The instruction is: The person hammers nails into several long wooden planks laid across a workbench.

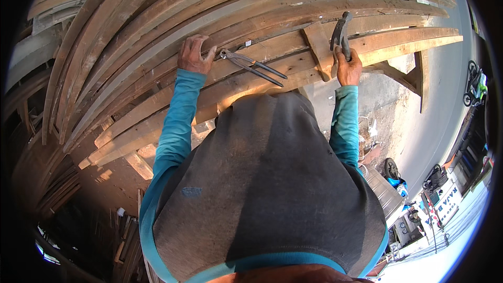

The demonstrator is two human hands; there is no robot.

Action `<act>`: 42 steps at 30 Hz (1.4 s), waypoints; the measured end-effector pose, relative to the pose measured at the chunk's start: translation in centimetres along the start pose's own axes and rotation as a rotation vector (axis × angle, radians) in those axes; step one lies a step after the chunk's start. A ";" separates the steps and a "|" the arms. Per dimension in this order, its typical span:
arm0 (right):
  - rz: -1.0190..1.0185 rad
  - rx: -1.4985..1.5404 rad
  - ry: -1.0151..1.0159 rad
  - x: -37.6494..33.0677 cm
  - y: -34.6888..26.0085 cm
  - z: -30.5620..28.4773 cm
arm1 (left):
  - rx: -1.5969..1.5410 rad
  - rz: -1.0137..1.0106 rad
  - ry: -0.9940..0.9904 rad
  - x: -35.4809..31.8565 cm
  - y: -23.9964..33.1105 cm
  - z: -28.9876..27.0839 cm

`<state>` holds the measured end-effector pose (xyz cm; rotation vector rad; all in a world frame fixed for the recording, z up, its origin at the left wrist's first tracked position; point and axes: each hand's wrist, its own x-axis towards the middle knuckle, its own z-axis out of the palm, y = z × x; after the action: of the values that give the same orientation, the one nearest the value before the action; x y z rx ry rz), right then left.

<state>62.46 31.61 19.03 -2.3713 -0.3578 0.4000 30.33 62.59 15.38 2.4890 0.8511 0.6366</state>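
Wooden beams [262,29] lie under the loosely open left hand [194,56] while the right hand [348,68] grips a hammer [341,27]

1 head view (fisheye), facing down.

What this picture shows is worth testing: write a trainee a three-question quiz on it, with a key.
1. Which hand holds the hammer?
2. True or false: the pincers lie on the wooden beams, to the left of the hammer.
3. The left sleeve is:
A. red
B. teal
C. white

Key:
1. The right hand.
2. True.
3. B.
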 end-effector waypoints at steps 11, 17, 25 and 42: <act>-0.042 0.031 -0.089 -0.3 1.4 2.7 | 0.243 -0.082 -0.070 1.3 0.3 -0.7; -0.045 -0.125 -0.029 0.9 3.3 3.3 | 0.347 -0.299 -0.535 6.7 -1.5 0.6; -0.044 -0.201 0.000 0.6 2.5 3.6 | 0.168 -0.290 -0.963 10.1 -3.0 -0.3; -0.087 -0.116 -0.028 0.5 3.2 3.0 | 0.189 -0.205 -0.481 2.8 1.4 0.6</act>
<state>62.28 31.28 14.66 -2.4541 -0.5078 0.3812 33.30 63.27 16.46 2.5088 0.9849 -0.1189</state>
